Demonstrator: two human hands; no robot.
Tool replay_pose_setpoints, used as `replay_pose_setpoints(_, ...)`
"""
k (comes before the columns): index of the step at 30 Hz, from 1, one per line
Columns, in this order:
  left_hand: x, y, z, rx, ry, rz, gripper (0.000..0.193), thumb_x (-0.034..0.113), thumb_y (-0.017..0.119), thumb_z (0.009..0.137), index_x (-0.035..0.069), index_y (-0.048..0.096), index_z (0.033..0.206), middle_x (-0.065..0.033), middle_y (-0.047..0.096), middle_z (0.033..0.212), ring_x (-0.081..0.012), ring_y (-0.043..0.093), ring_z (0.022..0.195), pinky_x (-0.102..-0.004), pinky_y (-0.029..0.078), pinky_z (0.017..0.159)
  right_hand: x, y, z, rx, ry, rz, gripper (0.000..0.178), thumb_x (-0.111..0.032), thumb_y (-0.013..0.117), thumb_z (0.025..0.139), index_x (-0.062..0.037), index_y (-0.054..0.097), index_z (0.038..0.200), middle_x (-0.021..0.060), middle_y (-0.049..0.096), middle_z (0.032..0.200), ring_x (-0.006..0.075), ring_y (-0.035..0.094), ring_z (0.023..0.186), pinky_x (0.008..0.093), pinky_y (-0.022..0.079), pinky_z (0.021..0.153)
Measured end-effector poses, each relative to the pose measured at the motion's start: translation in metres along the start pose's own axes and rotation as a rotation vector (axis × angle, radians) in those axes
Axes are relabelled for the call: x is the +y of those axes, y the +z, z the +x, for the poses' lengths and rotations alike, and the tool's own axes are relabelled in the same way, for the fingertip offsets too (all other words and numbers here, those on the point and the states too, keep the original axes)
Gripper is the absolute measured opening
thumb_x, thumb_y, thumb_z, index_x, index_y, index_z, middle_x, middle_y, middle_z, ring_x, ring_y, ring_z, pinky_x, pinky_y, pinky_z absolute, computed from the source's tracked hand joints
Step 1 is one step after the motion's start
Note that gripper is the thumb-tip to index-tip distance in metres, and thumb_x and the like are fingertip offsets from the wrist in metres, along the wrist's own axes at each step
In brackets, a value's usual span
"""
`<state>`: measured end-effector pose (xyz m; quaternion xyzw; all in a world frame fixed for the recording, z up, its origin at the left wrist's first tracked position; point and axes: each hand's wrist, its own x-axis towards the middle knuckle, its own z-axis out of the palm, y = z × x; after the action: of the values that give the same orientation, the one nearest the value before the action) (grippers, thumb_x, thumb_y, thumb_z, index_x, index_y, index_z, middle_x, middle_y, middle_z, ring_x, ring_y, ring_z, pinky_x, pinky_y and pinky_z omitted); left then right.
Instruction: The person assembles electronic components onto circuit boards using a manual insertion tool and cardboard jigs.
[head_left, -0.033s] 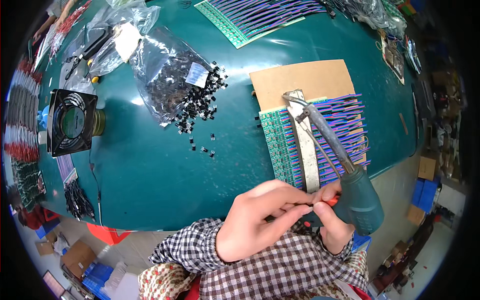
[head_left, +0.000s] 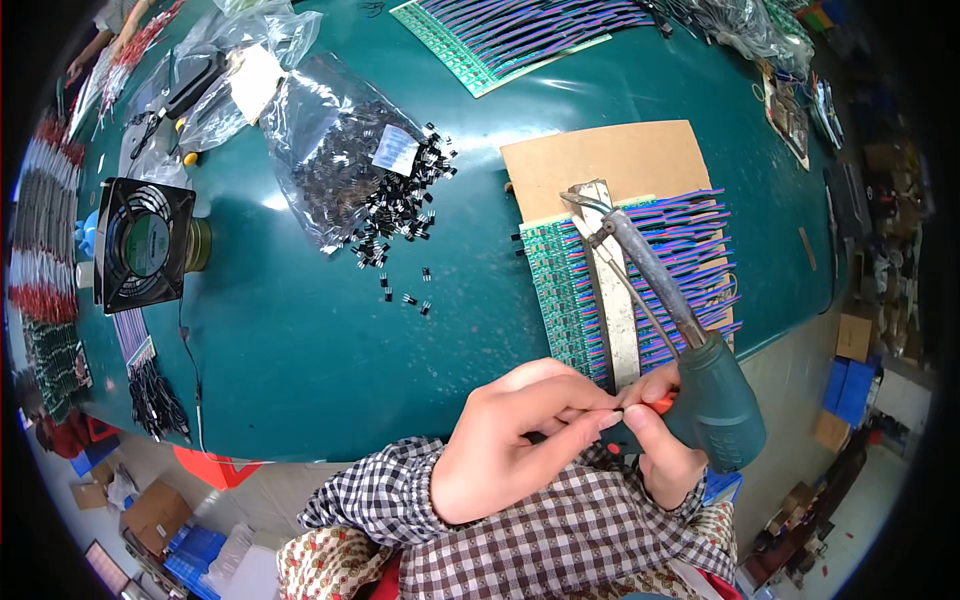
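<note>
My left hand (head_left: pixel 530 430) is closed in a pinch, thumb against forefinger. Its tips meet those of my right hand (head_left: pixel 662 425) at the near edge of the table. A tiny dark thing shows between the fingertips, too small to name. My right hand is curled about the red trigger of a green soldering gun (head_left: pixel 725 405), whose grip is largely hidden by it. The gun's metal tube points away over a pale worn bar (head_left: pixel 612 300). Under the bar lies a green circuit board panel (head_left: pixel 550 290) with rows of blue, pink and black wires (head_left: pixel 680 270).
Brown cardboard (head_left: pixel 610 155) lies under the wired panel. Loose black three-legged components (head_left: pixel 400 200) spill from a clear bag (head_left: pixel 320 150). A black fan (head_left: pixel 147 245) stands at left. Another wired panel (head_left: pixel 470 60) lies at the far side, and wire bundles (head_left: pixel 45 240) line the left edge.
The tip of the soldering gun has shifted very slightly left and nearer. Both hands keep nearly the same pinch and place.
</note>
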<state>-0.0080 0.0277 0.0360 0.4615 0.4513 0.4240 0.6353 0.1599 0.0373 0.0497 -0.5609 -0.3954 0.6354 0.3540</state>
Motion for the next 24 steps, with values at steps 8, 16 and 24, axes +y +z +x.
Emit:
replay_pose_setpoints(8, -0.005, -0.014, 0.002, 0.128, 0.039, 0.06, 0.01, -0.002, 0.061, 0.074, -0.001, 0.059, 0.084, -0.0073, 0.056, 0.082, -0.0094, 0.057, 0.068, -0.0202, 0.047, 0.057, 0.0, 0.004, 0.0, 0.004, -0.069, -0.085, 0.026, -0.005, 0.056, 0.076, -0.0008, 0.043, 0.098, 0.0072, 0.048, 0.08, 0.0185, 0.054, 0.072, 0.0329, 0.047, 0.069)
replay_pose_setpoints(16, -0.046, -0.035, 0.04, 0.509, -0.151, -0.272, 0.012, 0.005, 0.058, 0.082, -0.005, 0.056, 0.085, -0.0093, 0.061, 0.079, -0.0114, 0.06, 0.065, -0.0219, 0.051, 0.06, 0.022, -0.022, -0.01, 0.085, -0.134, 0.237, 0.041, -0.032, 0.058, 0.079, 0.0029, 0.046, 0.097, 0.0143, 0.056, 0.084, 0.0234, 0.06, 0.074, 0.0342, 0.053, 0.063)
replay_pose_setpoints(24, -0.049, -0.034, 0.05, 0.499, -0.175, -0.386, 0.01, 0.005, 0.056, 0.082, -0.005, 0.056, 0.085, -0.0098, 0.062, 0.077, -0.0124, 0.061, 0.064, -0.0227, 0.052, 0.061, 0.028, -0.034, -0.018, 0.006, -0.05, 0.113, 0.05, -0.036, 0.056, 0.082, 0.0019, 0.04, 0.11, 0.0117, 0.05, 0.094, 0.0241, 0.056, 0.084, 0.0361, 0.054, 0.069)
